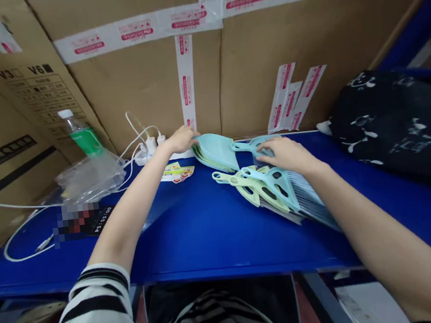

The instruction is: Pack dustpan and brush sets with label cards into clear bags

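Note:
A stack of small dustpans (218, 150), light blue on top with light green below, lies toward the back of the blue table. My left hand (183, 139) is at its left rim, fingers closed on the edge. On the right, my right hand (288, 153) has curled fingers on a light blue hand brush (259, 144), whose handle reaches toward the dustpans. Closer to me lies a pile of hand brushes, with a light green brush (259, 187) and a light blue brush (276, 180) on top. My right forearm partly covers their bristles.
Cardboard boxes (143, 76) wall off the table's back. At left are a green-labelled bottle (86, 137), clear plastic bags (92, 175), a phone (98, 221) and white cables. Printed cards (178, 172) lie near a power strip (181, 154). A black patterned bag (398, 127) sits right.

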The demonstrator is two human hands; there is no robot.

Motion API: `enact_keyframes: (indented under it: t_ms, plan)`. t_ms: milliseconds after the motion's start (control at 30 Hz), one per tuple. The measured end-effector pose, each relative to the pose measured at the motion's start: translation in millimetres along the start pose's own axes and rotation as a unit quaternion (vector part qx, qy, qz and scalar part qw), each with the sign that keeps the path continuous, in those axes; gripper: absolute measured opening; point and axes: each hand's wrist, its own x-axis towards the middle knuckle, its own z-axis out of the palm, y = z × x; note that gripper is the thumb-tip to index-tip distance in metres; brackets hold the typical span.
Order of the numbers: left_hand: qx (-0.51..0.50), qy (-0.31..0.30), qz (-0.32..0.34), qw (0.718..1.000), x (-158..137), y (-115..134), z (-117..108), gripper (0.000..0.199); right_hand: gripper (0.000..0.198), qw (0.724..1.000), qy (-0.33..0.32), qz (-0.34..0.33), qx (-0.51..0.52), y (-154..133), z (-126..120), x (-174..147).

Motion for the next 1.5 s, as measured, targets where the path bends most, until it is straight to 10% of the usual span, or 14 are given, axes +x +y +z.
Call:
enact_keyframes:
  t_ms: [567,933,1500]
  plan:
    - [0.139,0.044,-0.045,0.988,-5.6,47.3,-4.8,0.042,0.021,0.999,0.012,0.047,-0.023,-9.8,-4.5,-1.4]
    - [0.026,0.045,0.256,0.965,-42.6,128.1,21.2,0.042,0.026,0.989,-0.038,0.121,-0.075,-33.2,-9.3,-3.6]
    - [0.066,0.086,0.211,0.971,-61.2,113.0,20.4,0.040,0.016,0.995,-0.069,0.017,-0.072,-11.8,1.0,8.8]
